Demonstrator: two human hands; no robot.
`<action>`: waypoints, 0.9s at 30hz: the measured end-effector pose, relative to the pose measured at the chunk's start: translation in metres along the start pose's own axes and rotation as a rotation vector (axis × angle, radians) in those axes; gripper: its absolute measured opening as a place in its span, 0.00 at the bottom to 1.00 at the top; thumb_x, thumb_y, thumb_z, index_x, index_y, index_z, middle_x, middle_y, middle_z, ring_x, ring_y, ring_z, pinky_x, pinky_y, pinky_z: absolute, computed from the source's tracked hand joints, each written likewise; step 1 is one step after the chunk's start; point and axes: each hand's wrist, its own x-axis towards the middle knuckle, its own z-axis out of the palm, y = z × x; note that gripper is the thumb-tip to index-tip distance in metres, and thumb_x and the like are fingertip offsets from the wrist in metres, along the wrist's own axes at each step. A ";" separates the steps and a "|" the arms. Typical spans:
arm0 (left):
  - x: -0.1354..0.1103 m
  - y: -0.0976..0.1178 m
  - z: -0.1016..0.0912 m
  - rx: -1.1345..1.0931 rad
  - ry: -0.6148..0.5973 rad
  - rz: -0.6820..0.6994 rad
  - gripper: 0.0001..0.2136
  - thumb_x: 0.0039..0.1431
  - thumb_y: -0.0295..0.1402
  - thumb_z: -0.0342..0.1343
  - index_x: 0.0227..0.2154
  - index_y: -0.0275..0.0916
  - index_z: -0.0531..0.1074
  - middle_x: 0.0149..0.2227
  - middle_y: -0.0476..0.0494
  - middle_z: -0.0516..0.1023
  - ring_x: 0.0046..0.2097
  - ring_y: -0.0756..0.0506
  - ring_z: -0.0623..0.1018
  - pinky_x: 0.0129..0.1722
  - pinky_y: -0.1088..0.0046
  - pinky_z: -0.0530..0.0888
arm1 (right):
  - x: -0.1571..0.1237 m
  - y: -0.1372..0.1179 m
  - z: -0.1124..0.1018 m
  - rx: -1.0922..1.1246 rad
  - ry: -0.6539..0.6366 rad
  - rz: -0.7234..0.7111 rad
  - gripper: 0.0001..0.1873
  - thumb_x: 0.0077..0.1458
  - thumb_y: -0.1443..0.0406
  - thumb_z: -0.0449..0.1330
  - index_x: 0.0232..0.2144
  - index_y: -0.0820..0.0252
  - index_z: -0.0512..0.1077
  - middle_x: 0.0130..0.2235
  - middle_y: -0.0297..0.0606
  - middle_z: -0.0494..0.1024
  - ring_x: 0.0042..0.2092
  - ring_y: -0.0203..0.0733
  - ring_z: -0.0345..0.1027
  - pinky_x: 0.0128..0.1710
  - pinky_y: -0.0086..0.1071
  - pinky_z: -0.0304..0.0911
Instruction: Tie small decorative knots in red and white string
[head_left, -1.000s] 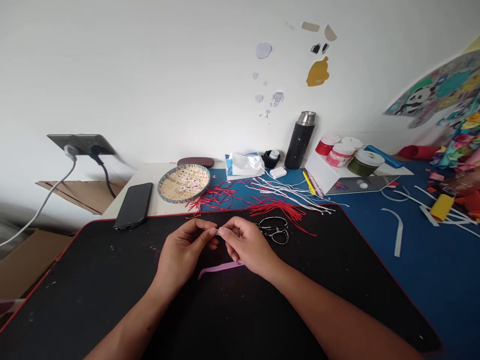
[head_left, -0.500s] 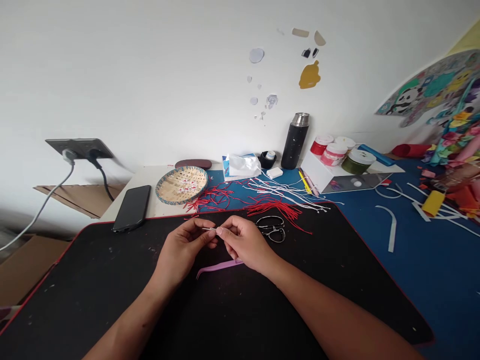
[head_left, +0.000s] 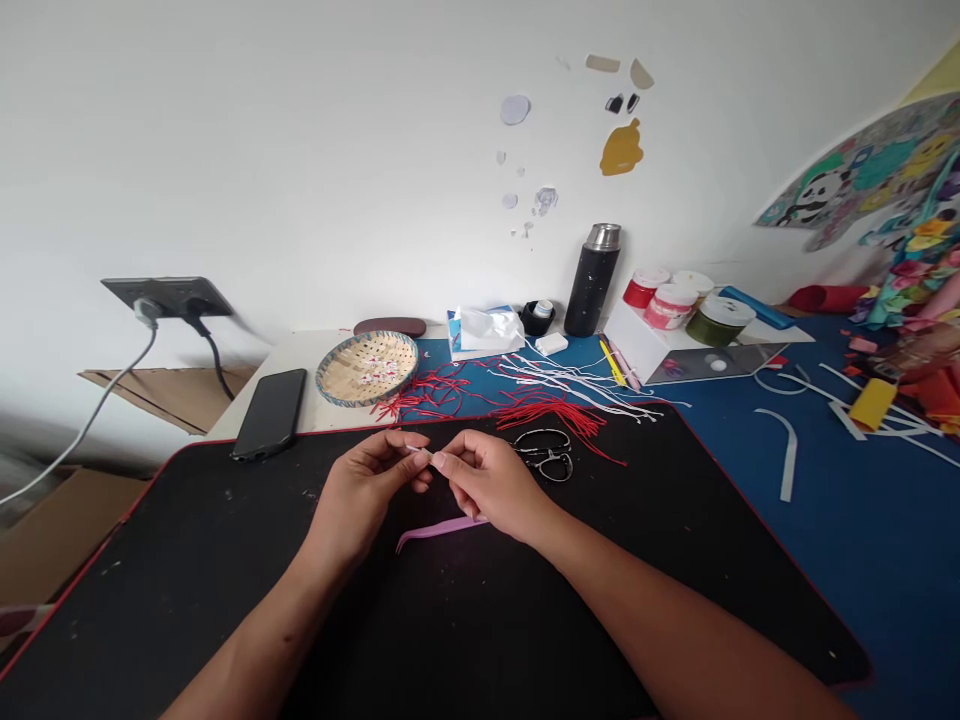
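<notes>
"While pinching so closely, holding what?"

"Holding one thin white strip (head_left: 418, 451) between curled fingers of left hand (head_left: 361, 498) and right hand (head_left: 491, 484), above black desk mat (head_left: 161, 590), long axis lying almost level, pointing toward left hand."

"And changing since earlier frame?"

"Tilting slightly now, left end rising; long pink plastic tweezers (head_left: 442, 532) lying below, untouched."

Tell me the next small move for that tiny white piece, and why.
I'd guess the right hand should pick up the pink tweezers lying just below it on the black desk mat: the white piece is tiny, pinched between that hand and the left hand, and tweezers may grip it more finely.
</notes>
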 end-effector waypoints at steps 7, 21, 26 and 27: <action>-0.002 -0.002 0.000 0.015 -0.004 0.012 0.14 0.50 0.39 0.73 0.36 0.39 0.81 0.33 0.48 0.81 0.29 0.48 0.79 0.33 0.73 0.77 | 0.000 0.002 0.000 0.036 -0.005 0.002 0.14 0.61 0.55 0.63 0.33 0.58 0.68 0.17 0.23 0.67 0.15 0.29 0.56 0.15 0.23 0.50; -0.007 0.005 0.003 0.100 0.028 0.057 0.14 0.51 0.42 0.73 0.36 0.39 0.81 0.34 0.46 0.82 0.30 0.48 0.79 0.32 0.72 0.77 | -0.002 -0.002 0.000 0.021 -0.064 0.030 0.13 0.64 0.56 0.60 0.33 0.58 0.67 0.19 0.25 0.69 0.17 0.30 0.58 0.17 0.24 0.51; -0.002 -0.003 0.001 -0.125 -0.056 -0.038 0.20 0.48 0.36 0.76 0.43 0.39 0.81 0.31 0.49 0.80 0.31 0.49 0.80 0.36 0.75 0.76 | 0.000 0.002 -0.001 0.038 -0.064 0.018 0.13 0.64 0.55 0.60 0.33 0.58 0.67 0.18 0.24 0.67 0.17 0.30 0.58 0.17 0.23 0.50; -0.001 -0.004 0.001 -0.156 -0.066 -0.053 0.20 0.47 0.35 0.76 0.44 0.39 0.81 0.31 0.50 0.80 0.31 0.49 0.80 0.36 0.75 0.76 | 0.000 0.002 -0.001 0.043 -0.060 0.016 0.13 0.64 0.55 0.60 0.33 0.58 0.67 0.18 0.23 0.67 0.17 0.30 0.58 0.17 0.23 0.50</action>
